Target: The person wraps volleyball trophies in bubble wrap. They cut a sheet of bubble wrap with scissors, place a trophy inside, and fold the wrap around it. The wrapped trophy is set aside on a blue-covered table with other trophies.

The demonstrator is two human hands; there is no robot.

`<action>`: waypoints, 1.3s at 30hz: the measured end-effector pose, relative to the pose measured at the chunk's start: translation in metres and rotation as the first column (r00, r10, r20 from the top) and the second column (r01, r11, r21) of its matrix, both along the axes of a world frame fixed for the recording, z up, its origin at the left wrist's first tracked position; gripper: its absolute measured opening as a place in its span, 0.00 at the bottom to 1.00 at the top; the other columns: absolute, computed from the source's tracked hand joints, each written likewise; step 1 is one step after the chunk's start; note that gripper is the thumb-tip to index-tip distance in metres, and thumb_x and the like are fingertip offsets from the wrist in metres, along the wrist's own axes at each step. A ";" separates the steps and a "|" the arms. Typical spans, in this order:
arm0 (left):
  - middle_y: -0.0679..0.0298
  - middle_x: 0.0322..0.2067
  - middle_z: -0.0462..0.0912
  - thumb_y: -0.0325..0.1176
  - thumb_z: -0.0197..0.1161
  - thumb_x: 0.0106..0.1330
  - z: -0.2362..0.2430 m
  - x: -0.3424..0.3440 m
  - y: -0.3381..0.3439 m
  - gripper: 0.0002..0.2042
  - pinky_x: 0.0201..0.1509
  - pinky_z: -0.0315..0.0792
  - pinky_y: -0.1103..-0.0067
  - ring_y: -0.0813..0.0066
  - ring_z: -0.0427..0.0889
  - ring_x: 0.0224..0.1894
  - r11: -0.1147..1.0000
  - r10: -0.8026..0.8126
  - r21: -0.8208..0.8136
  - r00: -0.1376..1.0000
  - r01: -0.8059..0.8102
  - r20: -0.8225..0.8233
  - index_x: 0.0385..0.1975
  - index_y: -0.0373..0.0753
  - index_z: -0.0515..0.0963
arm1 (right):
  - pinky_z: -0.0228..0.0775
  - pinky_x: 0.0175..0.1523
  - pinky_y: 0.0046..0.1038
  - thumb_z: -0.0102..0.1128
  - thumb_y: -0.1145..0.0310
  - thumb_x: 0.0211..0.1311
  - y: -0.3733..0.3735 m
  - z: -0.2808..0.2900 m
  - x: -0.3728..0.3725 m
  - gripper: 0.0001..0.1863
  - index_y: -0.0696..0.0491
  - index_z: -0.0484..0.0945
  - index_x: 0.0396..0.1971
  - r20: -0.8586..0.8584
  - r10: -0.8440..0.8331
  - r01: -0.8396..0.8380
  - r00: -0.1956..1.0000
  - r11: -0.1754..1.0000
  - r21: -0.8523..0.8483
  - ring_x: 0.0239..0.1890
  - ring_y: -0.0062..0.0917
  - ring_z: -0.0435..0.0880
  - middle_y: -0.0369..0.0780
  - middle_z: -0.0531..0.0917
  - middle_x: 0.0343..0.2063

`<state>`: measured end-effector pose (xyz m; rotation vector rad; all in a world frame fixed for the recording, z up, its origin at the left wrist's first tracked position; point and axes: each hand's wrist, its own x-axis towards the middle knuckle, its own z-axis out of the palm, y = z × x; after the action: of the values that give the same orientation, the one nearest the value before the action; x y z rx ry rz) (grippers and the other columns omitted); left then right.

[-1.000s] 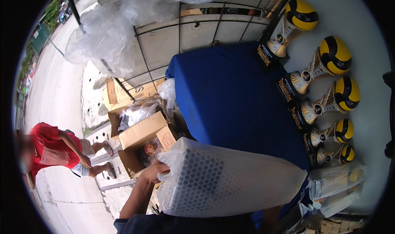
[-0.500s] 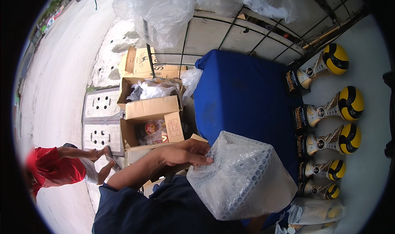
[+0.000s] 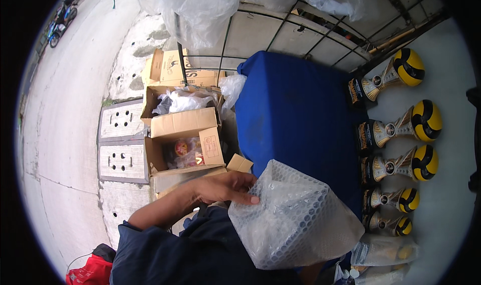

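Note:
My left hand [image 3: 223, 187] pinches the upper left edge of a clear bubble wrap bag [image 3: 295, 220], its thumb lying on the near face. The bag is puffed out in front of my dark blue shirt and overlaps the edge of a blue cloth-covered table [image 3: 295, 114]. A sliver of my right arm shows under the lower edge of the bag. My right hand itself is hidden behind the bag, so its fingers cannot be seen.
Several trophies topped by yellow-black balls [image 3: 426, 120] line the table's right side, with bubble-wrapped trophies [image 3: 383, 250] below them. Cardboard boxes [image 3: 183, 152] stand left, holding plastic bags. A wire grid [image 3: 255, 37] carries clear plastic bags. Beyond lies a road with a motorcycle [image 3: 61, 27].
The passer-by in red has moved to the lower left, almost out of view. My view has shifted slightly. My left hand keeps its hold on the bag, which has hardly moved.

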<state>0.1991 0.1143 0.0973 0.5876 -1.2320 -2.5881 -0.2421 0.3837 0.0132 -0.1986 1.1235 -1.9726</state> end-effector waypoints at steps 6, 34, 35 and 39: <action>0.48 0.68 0.79 0.57 0.79 0.69 -0.019 0.002 0.016 0.47 0.74 0.72 0.66 0.59 0.78 0.71 0.992 0.082 0.100 0.997 -0.082 0.002 0.74 0.25 0.68 | 0.81 0.67 0.47 0.49 0.41 0.86 0.006 0.005 0.002 0.35 0.53 0.71 0.77 -0.003 0.010 -0.010 1.000 1.000 -0.006 0.68 0.42 0.83 0.44 0.79 0.71; 0.49 0.71 0.77 0.57 0.76 0.66 -0.187 0.094 0.090 0.47 0.76 0.72 0.62 0.53 0.77 0.72 0.640 0.655 0.364 0.728 -0.677 0.202 0.79 0.35 0.66 | 0.90 0.56 0.45 0.47 0.48 0.88 -0.176 0.098 0.024 0.29 0.55 0.77 0.70 0.068 0.050 -0.050 0.996 0.999 0.002 0.57 0.42 0.91 0.47 0.86 0.62; 0.49 0.71 0.77 0.57 0.75 0.66 -0.190 0.091 0.085 0.47 0.76 0.72 0.62 0.54 0.77 0.72 0.635 0.662 0.362 0.722 -0.683 0.202 0.79 0.36 0.66 | 0.89 0.57 0.45 0.46 0.47 0.88 -0.181 0.092 0.021 0.30 0.55 0.77 0.70 0.085 0.065 -0.063 0.994 0.997 -0.033 0.58 0.42 0.91 0.47 0.85 0.63; 0.50 0.71 0.77 0.56 0.72 0.69 -0.197 0.081 0.059 0.44 0.75 0.73 0.62 0.54 0.77 0.72 0.626 0.681 0.353 0.708 -0.696 0.188 0.79 0.36 0.66 | 0.86 0.63 0.44 0.46 0.42 0.88 -0.208 0.107 0.032 0.33 0.56 0.78 0.70 0.078 0.154 -0.137 0.985 0.973 -0.188 0.61 0.40 0.89 0.46 0.85 0.64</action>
<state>0.2797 0.1731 -0.0997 0.9626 -0.3167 -2.1226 -0.2096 0.1761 0.1204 -0.2757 0.8457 -1.9320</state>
